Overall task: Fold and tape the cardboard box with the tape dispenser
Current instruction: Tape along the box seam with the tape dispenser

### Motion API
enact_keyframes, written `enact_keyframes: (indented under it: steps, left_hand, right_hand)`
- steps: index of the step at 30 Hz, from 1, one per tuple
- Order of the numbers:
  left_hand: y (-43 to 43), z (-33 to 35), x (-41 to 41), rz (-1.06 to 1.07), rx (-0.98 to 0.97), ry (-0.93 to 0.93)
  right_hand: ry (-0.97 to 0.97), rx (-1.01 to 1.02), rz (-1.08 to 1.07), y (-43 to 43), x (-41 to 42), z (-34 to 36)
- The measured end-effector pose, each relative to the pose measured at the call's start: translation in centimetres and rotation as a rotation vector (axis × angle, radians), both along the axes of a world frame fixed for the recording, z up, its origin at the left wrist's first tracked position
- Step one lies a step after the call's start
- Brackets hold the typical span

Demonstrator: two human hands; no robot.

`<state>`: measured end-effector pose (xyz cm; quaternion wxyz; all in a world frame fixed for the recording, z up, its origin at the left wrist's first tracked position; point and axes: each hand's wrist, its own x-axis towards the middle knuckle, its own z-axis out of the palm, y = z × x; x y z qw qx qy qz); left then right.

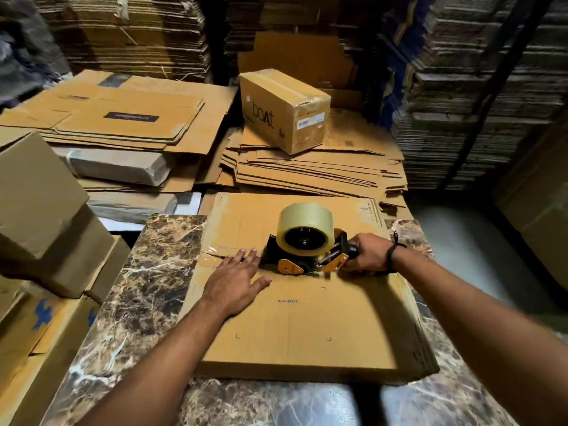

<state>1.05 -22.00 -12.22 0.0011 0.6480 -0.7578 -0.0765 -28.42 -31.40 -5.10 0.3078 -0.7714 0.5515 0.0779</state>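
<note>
A brown cardboard box (310, 327) lies on the marble table, its top flaps closed and meeting at a seam across the middle. The tape dispenser (307, 241), black and orange with a big roll of clear tape, rests on that seam. My right hand (367, 253) grips its handle from the right. My left hand (236, 278) lies flat, fingers spread, on the flap just left of the dispenser. A short strip of clear tape (221, 249) shows on the seam to the left of my fingers.
The marble table (144, 290) carries the box. A taped "boat" box (282, 109) sits on flat cardboard sheets (313, 170) behind. More boxes (46, 216) stack at the left. Tall cardboard piles (461, 103) fill the back and right.
</note>
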Motion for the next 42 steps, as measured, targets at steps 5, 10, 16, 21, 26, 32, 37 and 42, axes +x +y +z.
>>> enact_keyframes:
  steps: [5,10,16,21,26,32,37,42]
  left_hand:
    - [0.0,-0.1,0.6,0.006,0.005,0.060]
    - [-0.5,0.9,-1.0,0.080,0.002,-0.025]
    - [-0.9,0.8,-8.1,-0.079,0.046,0.075]
    - [-0.9,0.0,-8.5,-0.067,-0.034,0.119]
    - [-1.1,-0.2,-8.1,-0.050,0.023,0.149]
    - [-1.4,0.8,-11.4,-0.003,-0.004,0.124]
    - [-2.3,1.3,-15.9,-0.104,0.008,0.154]
    - [-2.7,0.4,-17.2,-0.193,0.072,0.190]
  right_hand:
    - [0.002,0.040,-0.031,-0.7,-2.4,0.5]
    - [0.111,-0.030,-0.078,-1.2,-9.0,0.6]
    - [0.100,-0.048,-0.101,-1.2,-10.0,-0.6]
    - [0.024,-0.044,-0.118,-1.8,-11.4,-1.1]
    - [0.124,-0.113,-0.062,-2.1,-15.1,1.5]
    - [0.179,-0.083,-0.102,-2.0,-17.8,0.4]
    - [0.128,-0.057,-0.140,-1.9,-17.7,0.3]
    - [0.113,-0.068,-0.139,-1.1,-17.6,0.9]
